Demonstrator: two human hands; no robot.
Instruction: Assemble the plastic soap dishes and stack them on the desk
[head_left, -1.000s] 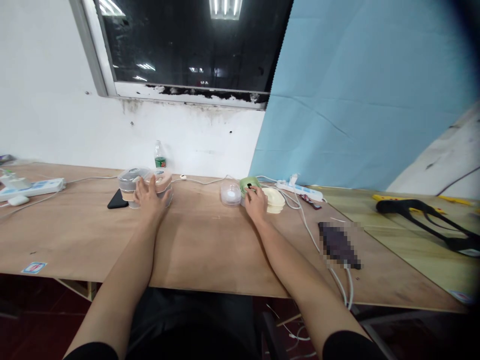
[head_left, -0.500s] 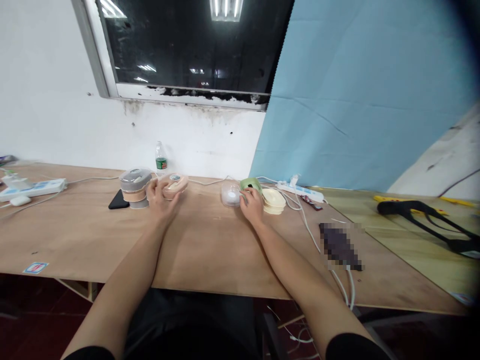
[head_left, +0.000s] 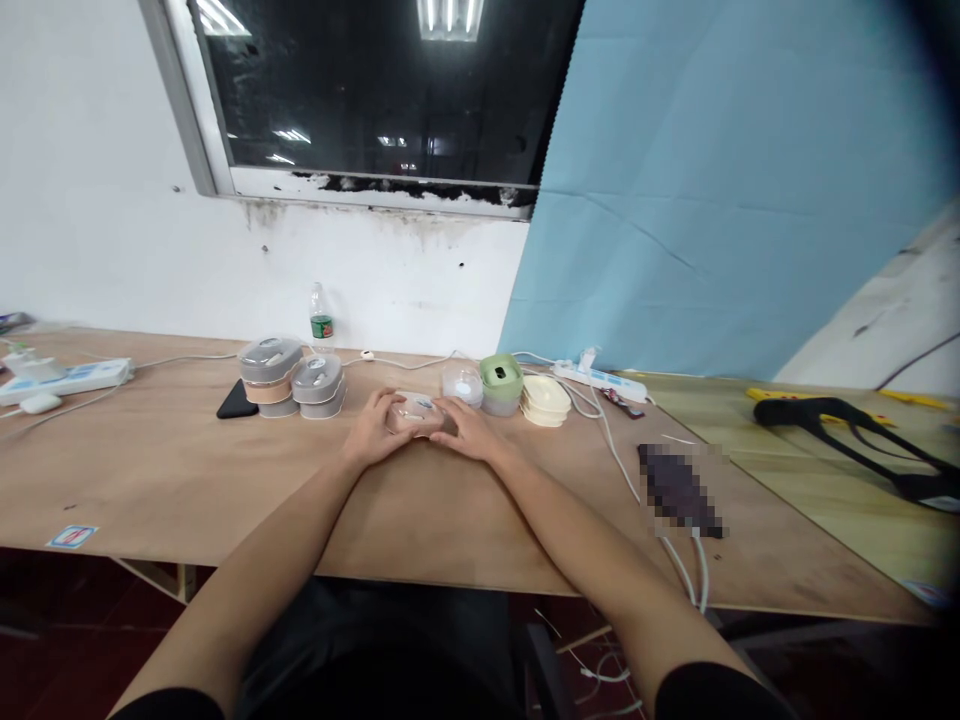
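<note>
Between my two hands sits a pink lidded food container with a clear top, low over the middle of the table. My left hand grips its left end, thumb along the near side. From the right, my right hand holds the other end, fingers over the lid's edge. Behind my right hand are a clear lid, a green container and a stack of cream containers. Left of my left hand stand stacked grey containers, beside a taller grey and pink stack.
A black phone lies by the left stack, and a plastic bottle stands against the wall. Power strips with white cables run along the back. A dark pixelated item and a black strap lie to the right.
My left hand has brought the pink container right and nearer, uncovering the grey containers. My right hand has left the green container and moved left onto the pink one.
</note>
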